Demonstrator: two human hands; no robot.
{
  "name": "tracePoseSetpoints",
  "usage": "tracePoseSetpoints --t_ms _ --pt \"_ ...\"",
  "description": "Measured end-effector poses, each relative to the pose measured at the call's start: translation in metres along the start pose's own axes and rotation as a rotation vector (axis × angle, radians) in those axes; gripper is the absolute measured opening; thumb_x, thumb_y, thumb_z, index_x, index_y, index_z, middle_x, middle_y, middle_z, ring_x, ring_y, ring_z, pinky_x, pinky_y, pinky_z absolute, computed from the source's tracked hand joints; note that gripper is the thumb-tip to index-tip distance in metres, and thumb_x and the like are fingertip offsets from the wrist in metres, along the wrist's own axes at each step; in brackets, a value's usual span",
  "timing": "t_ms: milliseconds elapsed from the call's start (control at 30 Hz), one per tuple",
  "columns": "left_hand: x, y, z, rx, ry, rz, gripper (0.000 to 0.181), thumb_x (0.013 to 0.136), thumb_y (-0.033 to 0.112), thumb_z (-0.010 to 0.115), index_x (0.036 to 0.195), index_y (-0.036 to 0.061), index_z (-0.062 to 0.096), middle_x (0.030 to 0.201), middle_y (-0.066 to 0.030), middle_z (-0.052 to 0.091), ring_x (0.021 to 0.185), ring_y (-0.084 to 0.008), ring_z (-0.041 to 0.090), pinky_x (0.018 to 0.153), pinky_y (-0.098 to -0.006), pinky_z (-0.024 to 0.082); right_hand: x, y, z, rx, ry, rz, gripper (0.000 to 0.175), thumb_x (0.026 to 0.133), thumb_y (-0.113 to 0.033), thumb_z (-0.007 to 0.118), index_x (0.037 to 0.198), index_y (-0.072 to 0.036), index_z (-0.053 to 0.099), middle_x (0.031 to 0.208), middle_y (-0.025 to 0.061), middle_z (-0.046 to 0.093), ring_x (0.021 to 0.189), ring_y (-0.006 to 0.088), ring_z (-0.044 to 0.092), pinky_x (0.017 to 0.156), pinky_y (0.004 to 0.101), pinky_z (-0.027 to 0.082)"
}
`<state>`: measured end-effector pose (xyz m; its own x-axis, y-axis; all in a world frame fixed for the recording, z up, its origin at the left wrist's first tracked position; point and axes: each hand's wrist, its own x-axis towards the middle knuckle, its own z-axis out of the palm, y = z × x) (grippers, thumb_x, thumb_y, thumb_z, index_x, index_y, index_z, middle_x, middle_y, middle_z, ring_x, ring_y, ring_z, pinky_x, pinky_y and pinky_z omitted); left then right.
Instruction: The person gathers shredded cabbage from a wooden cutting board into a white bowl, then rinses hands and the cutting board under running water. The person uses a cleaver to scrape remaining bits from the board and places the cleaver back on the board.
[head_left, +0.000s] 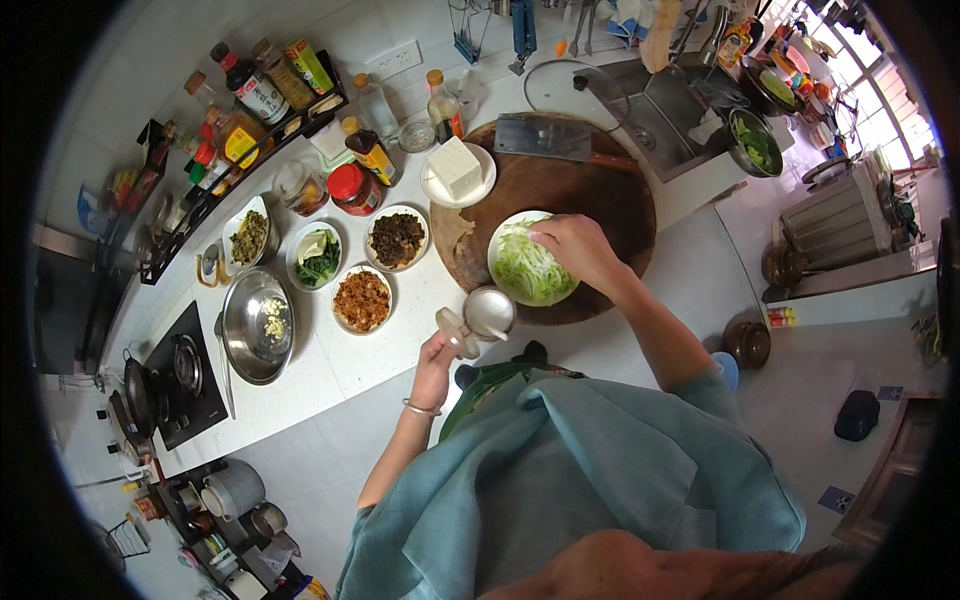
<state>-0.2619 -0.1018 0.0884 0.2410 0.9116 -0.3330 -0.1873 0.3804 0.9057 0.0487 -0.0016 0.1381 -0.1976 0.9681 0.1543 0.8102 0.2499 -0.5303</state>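
My right hand reaches into a white bowl of shredded pale green vegetable, its fingers bent down over the shreds; whether they pinch any is hidden. The bowl stands on a round wooden chopping board. My left hand holds a clear round lid tilted up beside an uncovered jar of white granules, in which a small white spoon rests. Behind the bowl, a block of white tofu sits on a plate, and a cleaver lies across the board's back.
Bowls of chopped brown food, reddish bits and greens stand on the left counter. Near them are a steel basin with chopped garlic, a red-lidded jar and a hob. A sink lies at the back right.
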Motion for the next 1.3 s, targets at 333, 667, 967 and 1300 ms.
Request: tracePoseSetpoints --t_ms 333,667,967,1300 --pt "-0.046 0.023 -0.059 -0.150 0.206 0.049 0.024 0.106 0.028 0.059 0.089 0.0104 0.061 0.080 0.0030 0.054 0.076 -0.0098 0.047 0.074 -0.0247 0.038 -0.011 0.025 0.011 -0.009 0.025 0.071 0.017 0.090 -0.030 0.069 0.097 -0.017 0.079 0.092 0.0113 0.074 0.084 0.0339 0.071 0.073 0.0452 0.055" --pt "-0.060 0.120 -0.158 -0.238 0.409 0.109 0.023 0.106 0.028 0.060 0.088 0.0120 0.059 0.077 0.0050 0.050 0.069 -0.0064 0.044 0.066 -0.0253 0.038 -0.017 0.019 0.046 -0.144 -0.071 0.208 0.030 0.088 -0.023 0.070 0.117 -0.014 0.074 0.110 0.0137 0.073 0.099 0.0342 0.070 0.085 0.0452 0.055" --pt "-0.010 0.272 -0.300 -0.185 0.472 0.227 0.024 0.108 0.036 0.053 0.094 0.0172 0.059 0.067 0.0061 0.051 0.059 -0.0062 0.042 0.059 -0.0235 0.035 -0.010 -0.026 0.066 -0.100 0.014 0.474 0.038 0.090 -0.021 0.072 0.125 -0.007 0.071 0.121 0.0161 0.070 0.103 0.0327 0.071 0.090 0.0418 0.055" --pt "0.103 0.384 -0.453 -0.042 0.525 0.246 0.027 0.108 0.031 0.051 0.086 0.0176 0.059 0.067 0.0076 0.052 0.057 -0.0082 0.042 0.058 -0.0283 0.037 -0.016 -0.068 0.073 -0.062 0.229 0.402 0.023 0.094 -0.017 0.068 0.112 -0.003 0.073 0.109 0.0166 0.072 0.087 0.0327 0.070 0.081 0.0416 0.054"
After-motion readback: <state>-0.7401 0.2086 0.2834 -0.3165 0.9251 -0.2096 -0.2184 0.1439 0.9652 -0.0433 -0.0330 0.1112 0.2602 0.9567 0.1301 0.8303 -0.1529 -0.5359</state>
